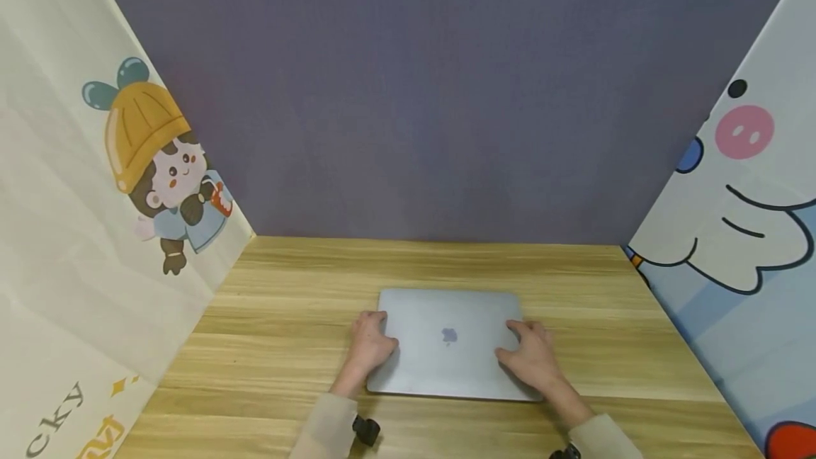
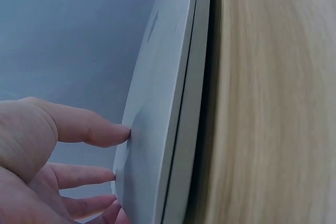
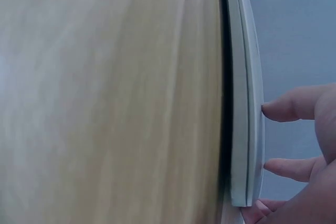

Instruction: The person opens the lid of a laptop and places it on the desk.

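Note:
A closed silver laptop (image 1: 446,367) lies flat on the wooden table, with a dark apple logo in the middle of its lid. At its left side my left hand (image 1: 372,342) holds the edge, thumb on top of the lid and the other fingers at the side. My right hand (image 1: 530,356) grips the opposite side in the same way, its thumb tip on the lid. In the left wrist view the laptop's front edge (image 2: 184,129) shows a thin seam between lid and base. The right wrist view shows the same edge, with a dark band beneath it.
Wood-grain table top (image 1: 274,346) surrounds the laptop. A dark grey panel (image 1: 414,98) stands behind the table. A cream sheet with a cartoon figure (image 1: 51,183) borders the left, and a printed cartoon sheet (image 1: 765,246) borders the right.

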`<state>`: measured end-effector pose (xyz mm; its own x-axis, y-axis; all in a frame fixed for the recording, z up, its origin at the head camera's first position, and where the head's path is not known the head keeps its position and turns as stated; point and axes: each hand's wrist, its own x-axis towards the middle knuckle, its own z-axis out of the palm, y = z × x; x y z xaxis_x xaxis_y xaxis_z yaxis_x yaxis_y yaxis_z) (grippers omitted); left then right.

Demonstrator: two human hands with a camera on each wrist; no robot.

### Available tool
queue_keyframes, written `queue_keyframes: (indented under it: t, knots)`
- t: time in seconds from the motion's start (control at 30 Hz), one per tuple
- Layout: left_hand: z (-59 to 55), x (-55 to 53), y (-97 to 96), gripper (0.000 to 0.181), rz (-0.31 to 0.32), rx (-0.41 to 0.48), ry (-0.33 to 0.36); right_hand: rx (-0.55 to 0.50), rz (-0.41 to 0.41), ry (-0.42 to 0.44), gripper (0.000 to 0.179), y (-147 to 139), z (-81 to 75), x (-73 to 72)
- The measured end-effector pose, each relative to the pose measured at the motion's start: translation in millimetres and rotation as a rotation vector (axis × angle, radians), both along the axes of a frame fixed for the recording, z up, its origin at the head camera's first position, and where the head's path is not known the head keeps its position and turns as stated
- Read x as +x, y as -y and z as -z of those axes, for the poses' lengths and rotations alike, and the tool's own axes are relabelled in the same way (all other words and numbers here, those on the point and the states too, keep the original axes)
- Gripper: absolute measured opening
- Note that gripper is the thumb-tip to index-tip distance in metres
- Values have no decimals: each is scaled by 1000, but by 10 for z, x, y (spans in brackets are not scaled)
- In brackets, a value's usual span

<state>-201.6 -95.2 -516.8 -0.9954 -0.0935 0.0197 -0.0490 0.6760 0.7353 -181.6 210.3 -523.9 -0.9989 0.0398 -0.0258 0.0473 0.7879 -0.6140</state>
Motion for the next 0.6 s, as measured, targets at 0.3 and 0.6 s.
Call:
queue_keyframes:
  t: [0.3, 0.6]
  knots:
    - [-4, 18, 82, 62, 6, -19, 4, 1, 5, -6, 67, 72, 14, 16]
    - [-6, 73, 107, 61, 20, -34, -19, 0, -5, -3, 67, 82, -2, 64]
